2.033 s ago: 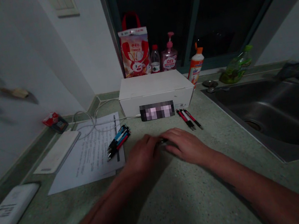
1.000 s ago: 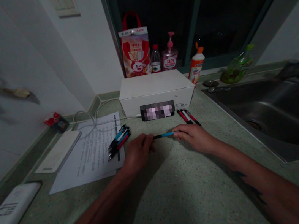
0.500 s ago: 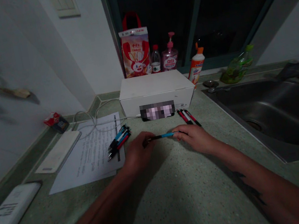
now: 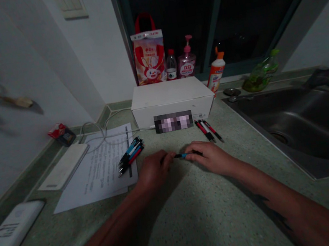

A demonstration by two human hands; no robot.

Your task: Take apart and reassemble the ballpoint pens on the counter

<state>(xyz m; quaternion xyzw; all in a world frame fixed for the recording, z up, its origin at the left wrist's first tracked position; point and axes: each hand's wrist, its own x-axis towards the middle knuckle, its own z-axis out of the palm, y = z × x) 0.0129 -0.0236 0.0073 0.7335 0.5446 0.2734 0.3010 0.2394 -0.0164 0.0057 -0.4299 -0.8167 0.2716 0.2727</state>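
A blue and black pen (image 4: 183, 155) is held level between my two hands above the counter. My left hand (image 4: 157, 167) pinches its black end. Around the blue end close the fingers of my right hand (image 4: 207, 155). Several pens (image 4: 130, 154) in blue, white, red and black lie bunched on a printed sheet (image 4: 97, 173) left of my left hand. Beyond my right hand, three red, white and black pens (image 4: 207, 131) rest side by side on the counter. A phone (image 4: 173, 121), its screen blurred out, leans against a white box (image 4: 172, 93).
To the right is a steel sink (image 4: 311, 126). A white flat box (image 4: 64, 167), a white power strip (image 4: 12, 234) and a cable (image 4: 105, 129) lie on the left. Behind the white box stand a red snack bag (image 4: 151, 59), a pink pump bottle (image 4: 187, 61) and an orange-capped bottle (image 4: 217, 71).
Both hands have come slightly nearer to me and closer together along the pen, so less of it shows. The other pens stay where they were.
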